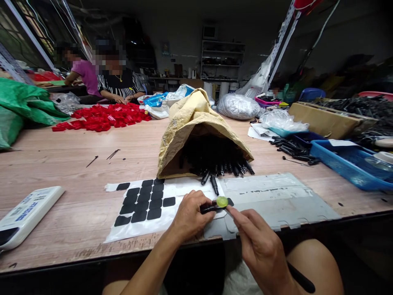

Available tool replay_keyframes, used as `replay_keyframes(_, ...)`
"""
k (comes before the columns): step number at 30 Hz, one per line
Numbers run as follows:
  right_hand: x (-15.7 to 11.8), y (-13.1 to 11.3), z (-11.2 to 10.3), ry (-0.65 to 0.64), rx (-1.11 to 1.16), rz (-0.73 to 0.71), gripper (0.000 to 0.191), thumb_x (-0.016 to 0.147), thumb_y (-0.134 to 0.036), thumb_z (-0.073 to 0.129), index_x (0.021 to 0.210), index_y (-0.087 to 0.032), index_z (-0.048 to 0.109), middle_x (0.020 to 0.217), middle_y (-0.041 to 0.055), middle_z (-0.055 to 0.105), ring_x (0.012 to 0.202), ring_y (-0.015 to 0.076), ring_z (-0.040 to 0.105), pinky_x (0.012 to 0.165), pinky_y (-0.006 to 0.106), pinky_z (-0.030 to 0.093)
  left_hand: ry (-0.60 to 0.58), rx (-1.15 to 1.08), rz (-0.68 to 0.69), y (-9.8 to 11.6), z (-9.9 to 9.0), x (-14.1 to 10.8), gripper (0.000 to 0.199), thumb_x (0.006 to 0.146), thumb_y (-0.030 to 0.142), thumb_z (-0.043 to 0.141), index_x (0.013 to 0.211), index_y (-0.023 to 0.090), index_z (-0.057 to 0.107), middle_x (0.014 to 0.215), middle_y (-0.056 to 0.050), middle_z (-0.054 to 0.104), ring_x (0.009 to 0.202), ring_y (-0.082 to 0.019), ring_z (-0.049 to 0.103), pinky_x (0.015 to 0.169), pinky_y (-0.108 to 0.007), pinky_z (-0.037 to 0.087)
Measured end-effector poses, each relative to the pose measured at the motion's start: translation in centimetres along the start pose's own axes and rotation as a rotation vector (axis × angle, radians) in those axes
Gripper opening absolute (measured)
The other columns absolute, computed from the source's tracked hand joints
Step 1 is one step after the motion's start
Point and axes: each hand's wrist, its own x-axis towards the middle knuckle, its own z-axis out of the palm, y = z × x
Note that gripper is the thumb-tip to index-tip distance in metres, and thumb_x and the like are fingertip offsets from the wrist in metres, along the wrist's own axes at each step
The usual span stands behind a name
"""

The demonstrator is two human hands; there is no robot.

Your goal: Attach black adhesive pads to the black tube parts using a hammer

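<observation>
My left hand (193, 213) is closed around a black pen-shaped part (208, 208) held over the near edge of the table. Against that part sits a small yellow-green disc (222, 201). My right hand (260, 246) grips a tool with a black handle (301, 278) sticking out below the palm; its tip is by the disc and its kind is hidden. Left of my hands lies a white sheet with rows of black rounded-square stickers (141, 207). Just beyond, a yellow-brown sack (181, 119) lies open towards me, with many black parts (227, 168) spilling from its mouth.
A grey board (276, 205) lies to the right, near a blue tray (340, 164) and loose black parts. At left are a white device (30, 215), a green sack (27, 106) and a red heap (107, 116). Two people sit across the table.
</observation>
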Motion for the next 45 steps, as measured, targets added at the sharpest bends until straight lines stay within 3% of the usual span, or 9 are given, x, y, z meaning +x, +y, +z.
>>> replay_keyframes(6,0.5,1.5,-0.6,0.019,-0.065,0.101,0.039,0.1,-0.018,0.049,0.135,-0.03,0.061,0.099,0.0033,0.067,0.092,0.0154,0.064,0.083,0.027,0.05,-0.027,-0.034,-0.032,0.1,-0.4,0.1,0.007,0.082,0.024,0.074,0.088,0.023,0.075,0.087,-0.001,0.066,0.091,-0.02,0.056,0.084,-0.033,0.038)
replay_keyframes(16,1.9,10.1,-0.8,0.057,-0.608,0.193,0.028,0.093,-0.02,0.054,0.113,-0.028,0.073,0.086,0.0033,0.067,0.081,0.0226,0.058,0.072,0.036,0.038,-0.038,-0.272,-0.129,0.2,-1.6,-0.3,0.048,0.106,0.047,0.031,0.085,0.02,0.064,0.088,-0.001,0.06,0.091,-0.019,0.055,0.085,-0.031,0.041)
replay_keyframes(24,1.3,10.1,0.1,0.053,-0.583,0.226,0.031,0.094,-0.024,0.051,0.116,-0.028,0.072,0.09,0.005,0.068,0.084,0.0236,0.057,0.074,0.036,0.039,-0.032,-0.298,-0.149,0.3,-1.5,-0.4,0.049,0.106,0.048,0.031,0.084,0.02,0.065,0.088,-0.002,0.061,0.091,-0.019,0.055,0.086,-0.031,0.04)
replay_keyframes(27,2.8,10.6,-1.9,0.023,-0.4,0.274,0.03,0.091,-0.031,0.054,0.115,-0.028,0.072,0.093,0.0052,0.07,0.082,0.0225,0.059,0.073,0.036,0.043,-0.038,-0.267,-0.128,0.4,-1.5,-0.4,0.049,0.107,0.046,0.03,0.082,0.02,0.063,0.087,-0.002,0.06,0.089,-0.019,0.054,0.084,-0.031,0.04)
replay_keyframes(29,4.9,10.7,-4.3,0.156,-0.252,0.355,0.039,0.088,-0.04,0.059,0.124,-0.026,0.068,0.1,0.006,0.071,0.072,0.0186,0.057,0.066,0.034,0.045,-0.043,-0.234,-0.107,0.4,-1.5,-0.4,0.048,0.107,0.045,0.029,0.08,0.02,0.061,0.086,-0.002,0.06,0.087,-0.019,0.053,0.083,-0.031,0.04)
replay_keyframes(33,9.0,8.8,-8.3,0.476,-0.214,0.44,0.05,0.089,-0.046,0.062,0.136,-0.031,0.061,0.111,0.0058,0.07,0.093,0.021,0.064,0.071,0.033,0.048,-0.039,-0.185,-0.08,0.3,-1.4,-0.3,0.047,0.107,0.044,0.029,0.081,0.02,0.06,0.087,-0.003,0.059,0.088,-0.02,0.052,0.083,-0.032,0.039)
replay_keyframes(35,9.4,6.8,-7.9,0.377,-0.083,0.43,0.042,0.089,-0.047,0.062,0.127,-0.028,0.067,0.107,0.0053,0.071,0.087,0.019,0.065,0.071,0.031,0.05,-0.036,-0.161,-0.065,0.3,-1.3,-0.4,0.045,0.107,0.043,0.03,0.082,0.02,0.059,0.088,-0.003,0.059,0.088,-0.02,0.052,0.083,-0.033,0.039)
replay_keyframes(39,7.3,3.2,-2.8,-0.139,0.202,0.292,0.034,0.093,-0.048,0.058,0.115,-0.025,0.071,0.112,0.0067,0.071,0.099,0.0206,0.066,0.07,0.028,0.052,-0.042,-0.137,-0.047,0.3,-1.3,-0.7,0.034,0.106,0.041,0.034,0.091,0.022,0.059,0.089,0.0,0.063,0.089,-0.019,0.054,0.085,-0.033,0.037)
replay_keyframes(45,5.7,0.9,1.7,-0.323,0.319,0.28,0.032,0.097,-0.05,0.051,0.096,-0.022,0.067,0.089,0.0026,0.067,0.076,0.0153,0.057,0.061,0.028,0.042,-0.084,-0.05,0.055,0.3,-1.1,-1.0,0.024,0.104,0.039,0.043,0.107,0.025,0.061,0.102,-0.001,0.065,0.097,-0.021,0.054,0.09,-0.036,0.036)
